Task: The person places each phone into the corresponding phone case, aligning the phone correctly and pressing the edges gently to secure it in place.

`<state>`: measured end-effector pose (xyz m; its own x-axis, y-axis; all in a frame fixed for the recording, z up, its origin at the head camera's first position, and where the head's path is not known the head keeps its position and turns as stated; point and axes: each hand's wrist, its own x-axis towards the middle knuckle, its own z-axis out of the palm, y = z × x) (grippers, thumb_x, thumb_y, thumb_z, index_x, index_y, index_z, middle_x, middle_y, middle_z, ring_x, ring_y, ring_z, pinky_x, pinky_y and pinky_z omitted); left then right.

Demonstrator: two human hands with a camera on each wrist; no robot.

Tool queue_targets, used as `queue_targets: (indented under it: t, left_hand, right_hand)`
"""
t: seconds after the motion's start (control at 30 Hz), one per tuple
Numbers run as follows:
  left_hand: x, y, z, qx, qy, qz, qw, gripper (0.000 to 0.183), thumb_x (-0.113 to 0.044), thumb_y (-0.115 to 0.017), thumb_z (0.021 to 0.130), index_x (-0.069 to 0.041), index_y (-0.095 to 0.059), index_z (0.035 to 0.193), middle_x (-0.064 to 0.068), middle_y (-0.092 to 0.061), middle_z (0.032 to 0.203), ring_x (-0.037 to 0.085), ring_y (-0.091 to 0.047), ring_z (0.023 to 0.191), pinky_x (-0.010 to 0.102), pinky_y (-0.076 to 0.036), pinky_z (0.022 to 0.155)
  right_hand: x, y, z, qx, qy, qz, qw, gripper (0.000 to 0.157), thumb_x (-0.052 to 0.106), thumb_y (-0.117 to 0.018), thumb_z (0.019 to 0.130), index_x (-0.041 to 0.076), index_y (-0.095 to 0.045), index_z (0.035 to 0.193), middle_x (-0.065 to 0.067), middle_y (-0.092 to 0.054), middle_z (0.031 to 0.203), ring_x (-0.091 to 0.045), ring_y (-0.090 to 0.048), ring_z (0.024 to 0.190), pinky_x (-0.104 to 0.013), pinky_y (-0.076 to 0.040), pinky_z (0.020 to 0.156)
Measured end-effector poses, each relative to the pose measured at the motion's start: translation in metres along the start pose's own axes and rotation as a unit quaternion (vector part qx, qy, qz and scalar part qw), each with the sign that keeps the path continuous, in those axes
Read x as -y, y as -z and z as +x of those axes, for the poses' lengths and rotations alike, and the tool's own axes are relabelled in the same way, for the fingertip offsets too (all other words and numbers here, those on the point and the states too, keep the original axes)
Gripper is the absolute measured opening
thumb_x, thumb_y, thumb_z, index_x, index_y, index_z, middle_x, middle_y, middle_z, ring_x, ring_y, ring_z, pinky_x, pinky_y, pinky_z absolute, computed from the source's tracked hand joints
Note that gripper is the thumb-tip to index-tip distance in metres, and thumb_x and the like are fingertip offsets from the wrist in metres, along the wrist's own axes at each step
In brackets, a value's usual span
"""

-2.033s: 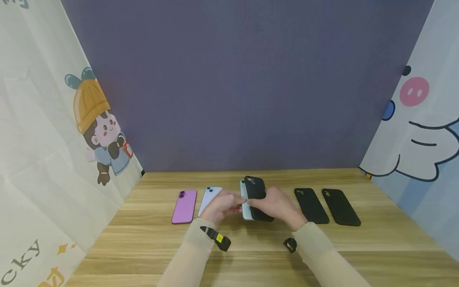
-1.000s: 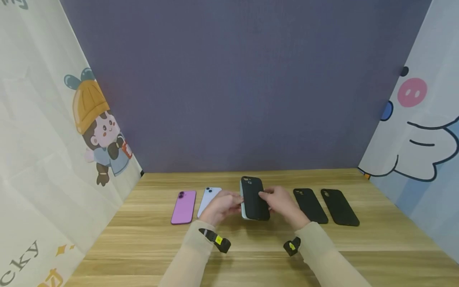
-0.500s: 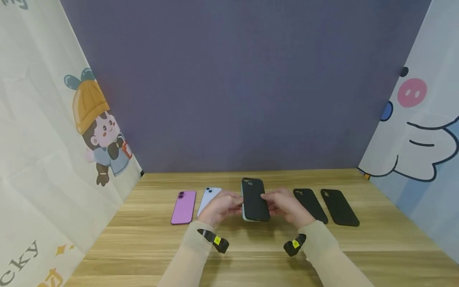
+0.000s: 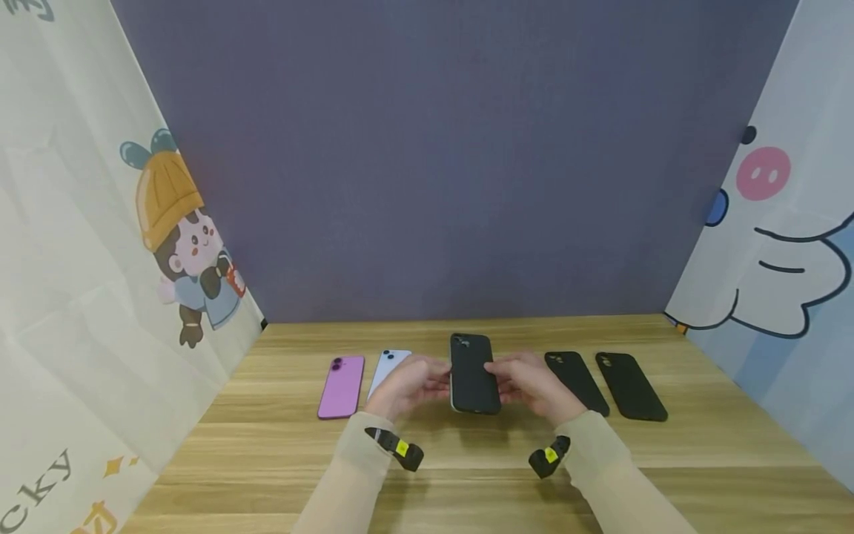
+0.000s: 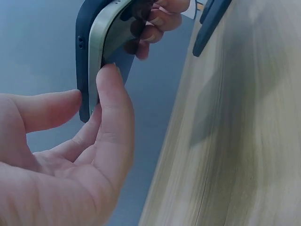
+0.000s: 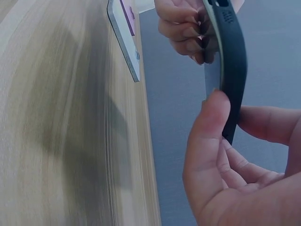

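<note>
A black phone case point(image 4: 474, 374) with its back toward the head view is held above the table, over a pale green phone point(image 5: 95, 47). In the left wrist view the phone's light edge sticks out of the case along that side. On the other side, the right wrist view has the case wall running along the phone's edge. My left hand point(image 4: 412, 384) pinches the left side, thumb on the case and a finger on the screen side. My right hand point(image 4: 534, 384) pinches the right side the same way, its thumb on the case back.
To the left lie a pink phone point(image 4: 342, 387) and a pale blue phone point(image 4: 388, 365), the latter partly behind my left hand. Two black phone cases, one point(image 4: 582, 386) nearer and one point(image 4: 631, 387) farther right, lie on the wooden table point(image 4: 480, 482). A grey-purple panel point(image 4: 460, 163) stands behind.
The case has shifted left over the phone, and less of the phone's left edge shows now. My right hand moved from across the case's face to its right side.
</note>
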<state>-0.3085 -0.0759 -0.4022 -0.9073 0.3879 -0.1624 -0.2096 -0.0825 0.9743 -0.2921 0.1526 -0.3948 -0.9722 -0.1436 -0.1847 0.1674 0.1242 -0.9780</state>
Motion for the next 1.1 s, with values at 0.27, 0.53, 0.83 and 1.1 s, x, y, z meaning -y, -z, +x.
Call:
queue_targets:
  t: [0.27, 0.53, 0.83, 1.1]
  left_hand:
    - [0.0002, -0.0034, 0.0015, -0.023, 0.008, 0.015, 0.9996, 0.028, -0.014, -0.070, 0.094, 0.009, -0.069, 0.110, 0.015, -0.072, 0.093, 0.021, -0.069, 0.079, 0.034, -0.060, 0.077]
    - [0.0022, -0.0053, 0.0025, -0.033, -0.004, 0.036, 0.9988, 0.026, -0.015, -0.074, 0.092, 0.007, -0.072, 0.106, 0.012, -0.073, 0.086, 0.017, -0.068, 0.074, 0.030, -0.060, 0.071]
    - [0.0027, -0.0051, 0.0010, -0.053, 0.001, 0.049, 0.9974, 0.030, -0.019, -0.071, 0.092, 0.007, -0.070, 0.106, 0.012, -0.069, 0.090, 0.017, -0.066, 0.076, 0.028, -0.059, 0.070]
    - [0.0028, -0.0059, -0.0003, -0.037, -0.012, 0.055, 0.9977, 0.025, -0.017, -0.069, 0.094, 0.006, -0.071, 0.103, 0.010, -0.068, 0.086, 0.016, -0.064, 0.072, 0.026, -0.058, 0.067]
  right_hand:
    - [-0.0006, 0.0005, 0.0003, 0.005, 0.000, -0.008, 1.000, 0.043, 0.018, -0.068, 0.096, -0.011, -0.060, 0.126, -0.010, -0.063, 0.081, -0.017, -0.060, 0.064, -0.029, -0.055, 0.059]
    - [-0.0011, -0.0008, -0.0002, 0.004, -0.003, -0.007, 1.000, 0.036, 0.019, -0.069, 0.096, -0.008, -0.063, 0.119, -0.009, -0.061, 0.079, -0.018, -0.060, 0.063, -0.030, -0.056, 0.059]
    - [0.0013, -0.0006, -0.0027, 0.019, 0.001, -0.005, 1.000, 0.030, 0.021, -0.068, 0.097, -0.005, -0.067, 0.113, -0.008, -0.064, 0.079, -0.017, -0.060, 0.063, -0.032, -0.057, 0.061]
    - [0.0058, 0.0023, -0.0017, 0.013, -0.007, 0.012, 1.000, 0.030, 0.023, -0.065, 0.099, -0.005, -0.067, 0.109, -0.010, -0.065, 0.081, -0.019, -0.062, 0.065, -0.033, -0.058, 0.062]
